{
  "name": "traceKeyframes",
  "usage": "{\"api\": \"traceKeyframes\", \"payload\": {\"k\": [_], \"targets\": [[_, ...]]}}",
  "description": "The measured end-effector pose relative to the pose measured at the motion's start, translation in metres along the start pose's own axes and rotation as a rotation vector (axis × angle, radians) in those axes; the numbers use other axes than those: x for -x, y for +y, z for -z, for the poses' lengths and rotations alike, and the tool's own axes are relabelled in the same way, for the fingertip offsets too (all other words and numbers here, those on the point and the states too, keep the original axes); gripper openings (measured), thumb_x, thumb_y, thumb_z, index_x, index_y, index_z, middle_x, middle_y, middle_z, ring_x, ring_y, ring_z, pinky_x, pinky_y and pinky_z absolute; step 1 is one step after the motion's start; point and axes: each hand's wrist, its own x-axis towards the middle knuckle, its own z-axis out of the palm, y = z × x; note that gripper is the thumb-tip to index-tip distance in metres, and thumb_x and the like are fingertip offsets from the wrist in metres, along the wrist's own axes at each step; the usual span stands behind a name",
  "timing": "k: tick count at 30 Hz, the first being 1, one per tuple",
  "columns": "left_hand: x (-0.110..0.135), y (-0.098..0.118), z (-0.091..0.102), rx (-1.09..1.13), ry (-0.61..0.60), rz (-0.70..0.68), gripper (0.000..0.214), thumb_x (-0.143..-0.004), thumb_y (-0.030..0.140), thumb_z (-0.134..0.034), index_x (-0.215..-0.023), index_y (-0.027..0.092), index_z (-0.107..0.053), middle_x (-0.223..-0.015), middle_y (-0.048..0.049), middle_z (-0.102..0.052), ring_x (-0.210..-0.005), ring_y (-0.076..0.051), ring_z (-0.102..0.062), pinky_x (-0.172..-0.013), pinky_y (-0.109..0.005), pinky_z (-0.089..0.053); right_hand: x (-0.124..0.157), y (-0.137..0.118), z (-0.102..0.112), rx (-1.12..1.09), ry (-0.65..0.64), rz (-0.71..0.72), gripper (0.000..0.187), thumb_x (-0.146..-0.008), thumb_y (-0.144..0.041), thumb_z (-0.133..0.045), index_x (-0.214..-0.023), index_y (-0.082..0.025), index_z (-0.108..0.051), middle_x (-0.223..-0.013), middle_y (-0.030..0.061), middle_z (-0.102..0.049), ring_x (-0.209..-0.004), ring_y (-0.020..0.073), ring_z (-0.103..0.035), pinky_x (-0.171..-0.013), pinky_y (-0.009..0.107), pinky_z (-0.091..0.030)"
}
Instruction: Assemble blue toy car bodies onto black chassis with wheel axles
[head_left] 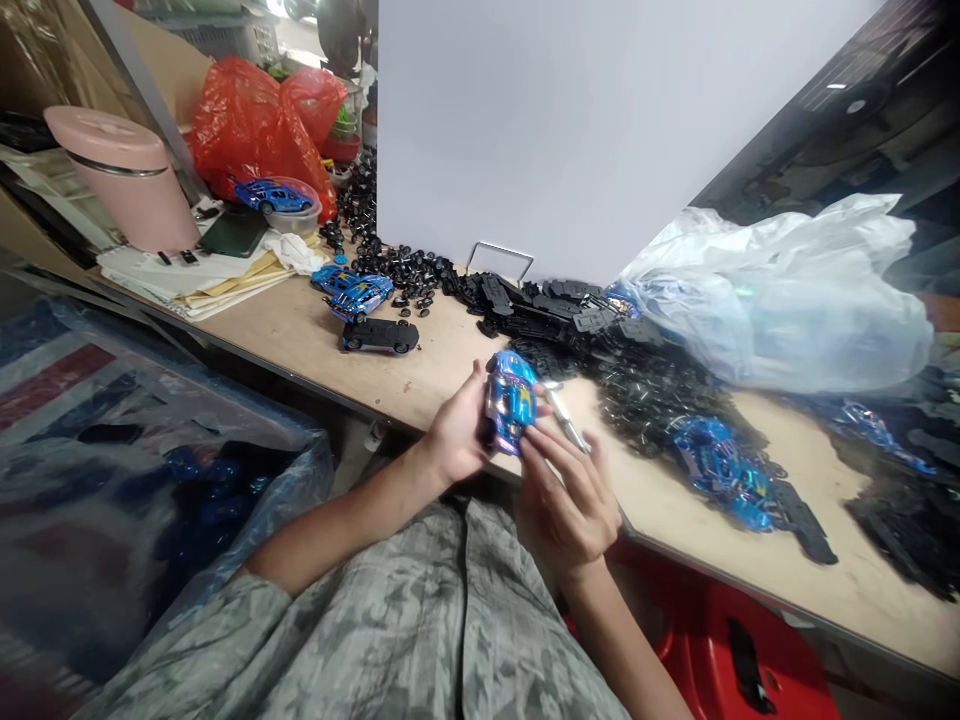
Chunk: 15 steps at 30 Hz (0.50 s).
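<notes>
The left hand (pixel 457 435) holds a shiny blue toy car (pixel 511 400) tight, and the car's long side points up and down, away from the person. The right hand (pixel 566 505) is just below and beside it, its fingers pinching a thin metal tool (pixel 566 420) with the tip by the car. The car looks smooth and hard. Past it, on the wood table (pixel 442 370), lie bumpy black plastic car bases (pixel 555 315)

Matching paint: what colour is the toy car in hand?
The toy car is shiny blue; head view.
</notes>
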Motion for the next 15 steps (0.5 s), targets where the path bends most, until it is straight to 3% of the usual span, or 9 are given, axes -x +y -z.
{"api": "traceKeyframes", "payload": {"k": [15], "targets": [[-0.0005, -0.0005, 0.0039, -0.032, -0.01, -0.014, 0.076, -0.106, 0.06, -0.022, -0.14, 0.004, -0.061, -0.107, -0.0198, -0.078, -0.091, -0.026, -0.076, -0.08, -0.033, -0.057, -0.0033, 0.0012, 0.0007, 0.017, -0.059, 0.021, 0.029, -0.089, -0.002, -0.065, -0.114, -0.017, -0.071, -0.111, 0.0109, -0.08, -0.112, 0.0257, -0.076, -0.117, 0.054, -0.043]]}}
